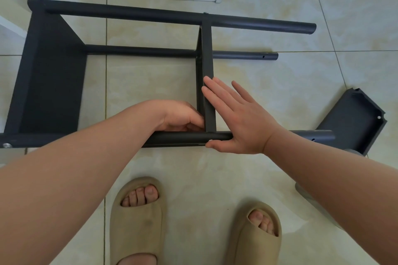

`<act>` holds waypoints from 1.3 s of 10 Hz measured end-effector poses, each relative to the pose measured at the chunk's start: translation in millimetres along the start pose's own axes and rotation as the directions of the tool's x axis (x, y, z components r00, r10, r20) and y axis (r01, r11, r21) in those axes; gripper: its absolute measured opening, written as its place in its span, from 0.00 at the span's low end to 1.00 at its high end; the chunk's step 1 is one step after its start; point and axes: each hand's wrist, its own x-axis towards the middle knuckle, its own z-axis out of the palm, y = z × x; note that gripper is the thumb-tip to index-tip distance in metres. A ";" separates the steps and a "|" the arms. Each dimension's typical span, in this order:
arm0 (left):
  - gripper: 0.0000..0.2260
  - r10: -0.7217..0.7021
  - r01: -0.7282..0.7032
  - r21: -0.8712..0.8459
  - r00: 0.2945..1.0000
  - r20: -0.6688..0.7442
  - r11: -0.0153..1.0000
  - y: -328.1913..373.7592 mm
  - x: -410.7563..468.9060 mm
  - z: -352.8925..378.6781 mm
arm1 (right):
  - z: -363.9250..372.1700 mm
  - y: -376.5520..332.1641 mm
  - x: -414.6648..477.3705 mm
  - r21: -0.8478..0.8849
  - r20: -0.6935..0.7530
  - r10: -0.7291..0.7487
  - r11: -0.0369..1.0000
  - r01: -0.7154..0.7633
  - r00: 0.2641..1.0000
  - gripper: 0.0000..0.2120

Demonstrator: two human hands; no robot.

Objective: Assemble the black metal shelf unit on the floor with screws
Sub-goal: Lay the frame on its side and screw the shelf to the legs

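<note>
Shelf unit (120, 58) lay sideways on the tiled floor (269, 66). Left hand (183, 117) curled closed around its middle panel (207, 84); right hand (241, 118) pressed open and flat against that panel, thumb beside a screw (210, 140).

We count three black tubes: one at the far side (172, 16), one lower in the middle (140, 51), one nearest us (189, 137). Two black panels are fitted between them, at the left end (49, 75) and midway (206, 60); a third panel (353, 120) lies loose by the right end. Two hands, left (183, 117) and right (239, 118). Two tan sandals, left (137, 219) and right (256, 236).
</note>
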 end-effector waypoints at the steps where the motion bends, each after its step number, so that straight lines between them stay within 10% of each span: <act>1: 0.06 0.017 -0.018 -0.009 1.000 -0.023 1.000 -2.9 3.5 -2.5 | 0.0 -0.1 0.4 0.003 0.000 0.000 1.000 0.000 1.000 0.50; 13: 0.06 0.073 -0.072 -0.029 0.997 0.035 0.997 -6.2 4.8 -3.2 | 0.8 0.5 0.4 0.005 -0.009 0.003 1.000 -0.003 1.000 0.51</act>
